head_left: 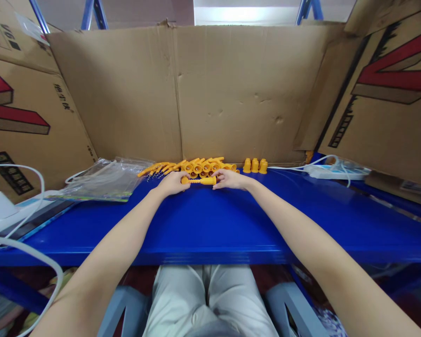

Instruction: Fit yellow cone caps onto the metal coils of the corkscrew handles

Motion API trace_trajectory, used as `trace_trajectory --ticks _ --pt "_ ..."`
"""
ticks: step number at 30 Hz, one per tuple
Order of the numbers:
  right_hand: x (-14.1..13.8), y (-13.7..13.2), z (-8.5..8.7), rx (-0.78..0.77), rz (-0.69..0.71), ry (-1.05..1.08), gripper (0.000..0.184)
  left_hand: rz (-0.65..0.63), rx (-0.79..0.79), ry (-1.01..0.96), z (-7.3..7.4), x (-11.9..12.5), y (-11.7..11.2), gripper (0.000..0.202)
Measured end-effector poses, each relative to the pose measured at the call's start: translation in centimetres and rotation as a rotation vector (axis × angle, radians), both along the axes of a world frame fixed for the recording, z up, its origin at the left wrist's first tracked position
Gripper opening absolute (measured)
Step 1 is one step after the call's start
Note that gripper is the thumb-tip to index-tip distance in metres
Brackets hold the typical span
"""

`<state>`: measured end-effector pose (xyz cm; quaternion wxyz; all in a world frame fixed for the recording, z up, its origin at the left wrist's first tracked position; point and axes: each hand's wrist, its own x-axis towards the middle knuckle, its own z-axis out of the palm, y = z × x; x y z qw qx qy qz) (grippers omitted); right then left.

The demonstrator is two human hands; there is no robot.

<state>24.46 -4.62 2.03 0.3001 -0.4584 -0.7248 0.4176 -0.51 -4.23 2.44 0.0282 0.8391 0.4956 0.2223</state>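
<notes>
A yellow plastic corkscrew with a ribbed shaft lies level between my two hands, just above or on the blue table. My left hand pinches its left end, with thumb and fingers closed. At the other end, the fingers of my right hand close around the wider, barrel-like part. Right behind my hands is a pile of yellow bell-shaped pieces, their hollow mouths facing me. Yellow handles with dark metal spirals fan out beside my left hand. The fingertips partly hide both ends of the corkscrew.
Several yellow caps stand upright to the right of the pile. Clear plastic bags lie on the left. White power strips with cables sit at both sides. Cardboard walls enclose the back and sides of the blue table.
</notes>
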Motion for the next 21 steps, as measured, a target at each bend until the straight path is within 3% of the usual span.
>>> trace_trajectory --ticks 2,6,13,21 --pt "0.17 -0.24 0.22 -0.036 -0.002 0.046 0.038 0.011 0.005 -0.002 0.04 -0.04 0.02 0.033" --pt "0.33 -0.68 0.69 -0.165 0.048 0.127 0.016 0.034 0.016 -0.007 0.17 -0.05 0.01 0.035" --pt "0.13 -0.39 0.5 -0.317 0.023 0.114 0.051 0.021 0.047 0.02 0.14 0.23 -0.14 0.034" --pt "-0.41 -0.24 0.33 -0.33 -0.036 0.108 0.059 0.015 0.036 0.021 0.15 0.35 -0.25 0.034"
